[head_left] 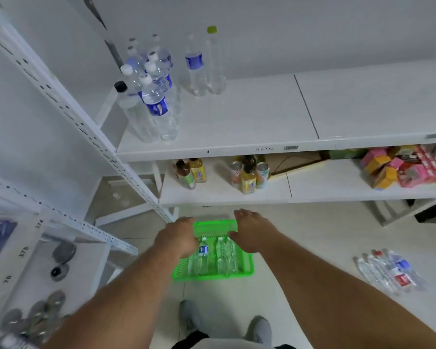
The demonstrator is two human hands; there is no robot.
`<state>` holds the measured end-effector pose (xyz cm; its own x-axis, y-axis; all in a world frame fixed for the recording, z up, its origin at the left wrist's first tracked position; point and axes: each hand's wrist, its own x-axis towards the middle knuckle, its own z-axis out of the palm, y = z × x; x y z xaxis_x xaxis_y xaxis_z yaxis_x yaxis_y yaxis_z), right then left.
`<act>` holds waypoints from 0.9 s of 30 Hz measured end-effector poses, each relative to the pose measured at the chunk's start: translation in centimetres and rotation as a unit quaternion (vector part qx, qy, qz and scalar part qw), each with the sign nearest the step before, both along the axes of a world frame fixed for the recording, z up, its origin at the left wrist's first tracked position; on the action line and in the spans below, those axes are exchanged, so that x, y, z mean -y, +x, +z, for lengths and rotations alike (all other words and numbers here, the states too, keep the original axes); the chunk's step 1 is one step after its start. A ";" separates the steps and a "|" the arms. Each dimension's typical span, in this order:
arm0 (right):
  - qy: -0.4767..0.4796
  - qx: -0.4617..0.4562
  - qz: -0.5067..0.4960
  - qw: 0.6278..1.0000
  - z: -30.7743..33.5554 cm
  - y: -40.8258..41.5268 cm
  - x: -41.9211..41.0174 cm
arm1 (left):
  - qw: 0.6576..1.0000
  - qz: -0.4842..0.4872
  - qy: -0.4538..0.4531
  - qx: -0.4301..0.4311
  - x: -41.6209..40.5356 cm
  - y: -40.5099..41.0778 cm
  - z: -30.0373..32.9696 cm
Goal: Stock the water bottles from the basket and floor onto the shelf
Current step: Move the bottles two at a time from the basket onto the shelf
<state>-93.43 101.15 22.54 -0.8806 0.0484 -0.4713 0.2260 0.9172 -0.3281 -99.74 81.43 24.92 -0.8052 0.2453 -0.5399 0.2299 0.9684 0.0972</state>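
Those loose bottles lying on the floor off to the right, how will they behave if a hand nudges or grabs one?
The floor bottles lie on their sides on smooth tile, so a nudge would probably send one rolling. They look clear and thin-walled, likely to dent under a hard squeeze. Whether they are full is hard to tell, so weight is uncertain; the right hand should probably grip mid-body.

The left hand (pixel 178 236) is covering the green basket's (pixel 247 263) left rim; the cans (pixel 35 321) at lower left are blurring beyond identification.

Glossy green plastic basket (pixel 247 263), clear plastic bottles (pixel 222 255).
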 end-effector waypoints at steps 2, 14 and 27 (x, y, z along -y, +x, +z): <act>-0.007 0.014 -0.007 1.000 -1.2 0.1 0.5 | 1.000 0.006 0.005 0.014 0.7 0.3 -1.1; 0.015 0.137 -0.058 0.989 -7.6 -2.4 6.0 | 0.990 0.033 0.041 0.131 7.2 -4.4 -9.0; -0.018 0.215 -0.089 0.972 -25.7 -11.3 7.7 | 0.950 0.161 0.133 0.231 8.5 -10.9 -29.6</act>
